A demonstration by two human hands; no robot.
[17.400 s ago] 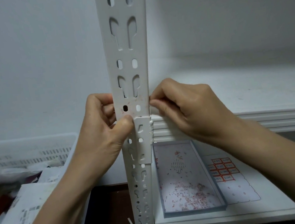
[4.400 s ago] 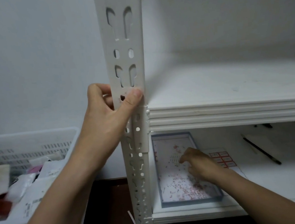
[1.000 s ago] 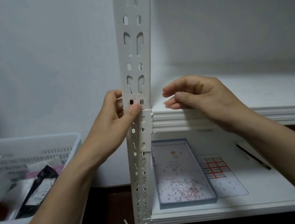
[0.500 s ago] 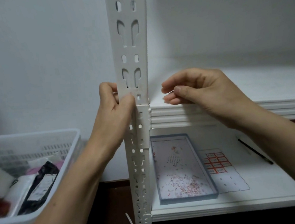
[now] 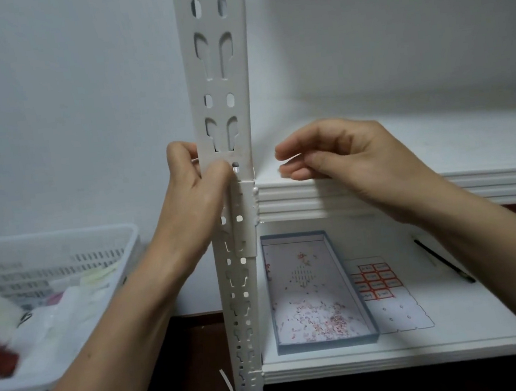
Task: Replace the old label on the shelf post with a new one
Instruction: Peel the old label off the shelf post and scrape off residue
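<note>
The white perforated shelf post (image 5: pixel 220 103) stands upright in the middle. My left hand (image 5: pixel 192 196) grips it from the left at the level of the upper shelf, thumb pressed on its front face beside a small hole. My right hand (image 5: pixel 349 162) hovers just right of the post without touching it, fingers curled toward the thumb. Between those fingertips shows a small pale sliver, the new label (image 5: pixel 291 158), blurred. No old label is visible on the post.
On the lower shelf (image 5: pixel 396 351) lie a blue-rimmed tray (image 5: pixel 326 344) with red scraps, a sticker sheet (image 5: pixel 377 281) with red-bordered labels and a black pen (image 5: pixel 444 262). The upper shelf board (image 5: pixel 425 182) runs right. A white basket (image 5: pixel 63 246) of packets stands left.
Since 4.4 s ago my right hand rose from the tray to post height. Over the last second it edged closer to the post. My left hand kept its grip. Basket contents blur at left.
</note>
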